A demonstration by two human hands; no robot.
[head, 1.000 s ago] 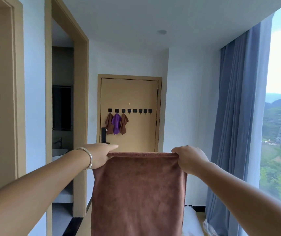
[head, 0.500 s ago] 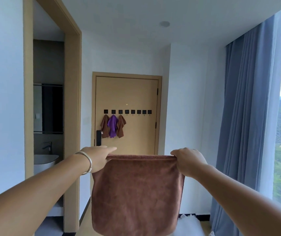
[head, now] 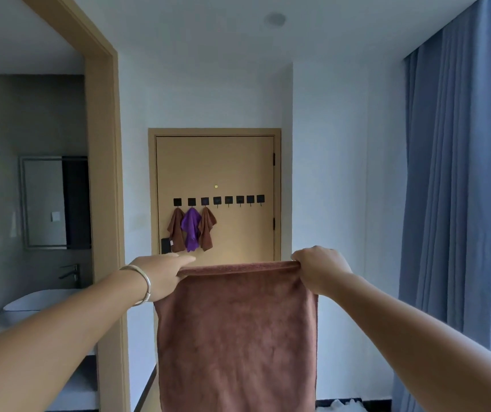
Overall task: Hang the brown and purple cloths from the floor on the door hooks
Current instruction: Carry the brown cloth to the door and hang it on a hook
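A brown cloth (head: 238, 337) hangs flat in front of me, stretched by its top edge. My left hand (head: 161, 275) pinches the top left corner and my right hand (head: 321, 270) grips the top right corner. Ahead stands a tan door (head: 217, 165) with a row of black hooks (head: 228, 200). On the three leftmost hooks hang a brown cloth (head: 176, 230), a purple cloth (head: 191, 228) and another brown cloth (head: 207, 228). The hooks further right are bare.
A bathroom doorway with a wooden frame (head: 104, 173) opens on the left, showing a mirror (head: 45, 202) and a white basin (head: 36, 300). Blue curtains (head: 458, 173) hang along the right. White stuff (head: 339, 405) lies on the floor at the lower right.
The view has swung right to left and drawn nearer the door; the window has left the frame. Both hands keep the same hold on the stretched brown cloth.
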